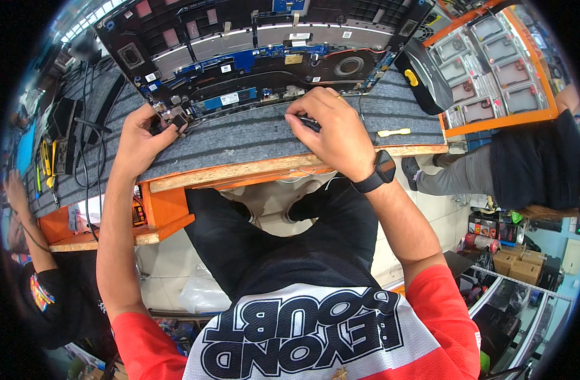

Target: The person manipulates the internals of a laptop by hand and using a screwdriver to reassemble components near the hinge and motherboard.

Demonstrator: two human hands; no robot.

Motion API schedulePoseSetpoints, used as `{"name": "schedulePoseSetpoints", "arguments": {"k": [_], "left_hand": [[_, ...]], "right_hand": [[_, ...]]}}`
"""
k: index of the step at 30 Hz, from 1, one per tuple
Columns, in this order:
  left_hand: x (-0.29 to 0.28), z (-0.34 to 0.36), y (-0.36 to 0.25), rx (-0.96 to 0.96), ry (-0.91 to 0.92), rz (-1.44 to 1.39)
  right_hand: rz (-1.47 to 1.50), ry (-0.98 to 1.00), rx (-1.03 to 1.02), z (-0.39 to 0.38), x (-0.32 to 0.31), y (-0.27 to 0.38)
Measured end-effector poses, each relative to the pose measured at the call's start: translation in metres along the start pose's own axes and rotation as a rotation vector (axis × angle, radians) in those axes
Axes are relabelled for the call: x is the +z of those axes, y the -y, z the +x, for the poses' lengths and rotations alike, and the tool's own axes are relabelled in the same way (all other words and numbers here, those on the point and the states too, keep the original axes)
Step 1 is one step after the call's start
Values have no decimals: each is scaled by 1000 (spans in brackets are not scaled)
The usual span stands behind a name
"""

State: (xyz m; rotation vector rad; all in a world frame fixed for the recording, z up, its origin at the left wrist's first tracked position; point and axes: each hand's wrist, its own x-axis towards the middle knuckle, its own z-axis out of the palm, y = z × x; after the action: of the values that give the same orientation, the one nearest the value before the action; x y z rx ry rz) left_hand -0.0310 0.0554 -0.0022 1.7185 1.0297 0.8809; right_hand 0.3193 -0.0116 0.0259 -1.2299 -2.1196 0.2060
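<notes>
An opened laptop chassis stands tilted on the striped grey mat, its blue circuit boards and round fan facing me. My left hand is closed at its lower left corner, with thumb and index finger around a small metal-and-black part. It is hard to tell whether that part is fixed to the chassis. My right hand hovers near the lower edge of the chassis, fingers curled and pinched together. A small dark piece shows under those fingertips, too covered to name. Beside my right wrist lies a yellow-ended tool.
A black-and-yellow case and an orange-framed tray of clear compartments are on the right. Black cables and yellow-handled tools lie at left. The bench's wooden edge is near me. Other people are at both sides.
</notes>
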Motion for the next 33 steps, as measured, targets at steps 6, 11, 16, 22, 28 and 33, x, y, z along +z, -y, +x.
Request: {"name": "schedulePoseSetpoints", "arguments": {"k": [6, 11, 16, 22, 28, 33], "left_hand": [[-3, 2, -1, 30, 23, 103], [-11, 1, 5, 13, 71, 98], [-1, 3, -4, -24, 49, 74], [-1, 2, -4, 30, 15, 77], [-1, 2, 2, 69, 9, 72], [-5, 0, 11, 52, -5, -7]], "right_hand": [[-4, -4, -13, 0, 0, 0], [-1, -18, -38, 2, 1, 2], [-27, -13, -20, 2, -1, 6], [-100, 25, -33, -1, -7, 11], [-266, 98, 52, -29, -44, 11], [-322, 108, 74, -48, -55, 3]]}}
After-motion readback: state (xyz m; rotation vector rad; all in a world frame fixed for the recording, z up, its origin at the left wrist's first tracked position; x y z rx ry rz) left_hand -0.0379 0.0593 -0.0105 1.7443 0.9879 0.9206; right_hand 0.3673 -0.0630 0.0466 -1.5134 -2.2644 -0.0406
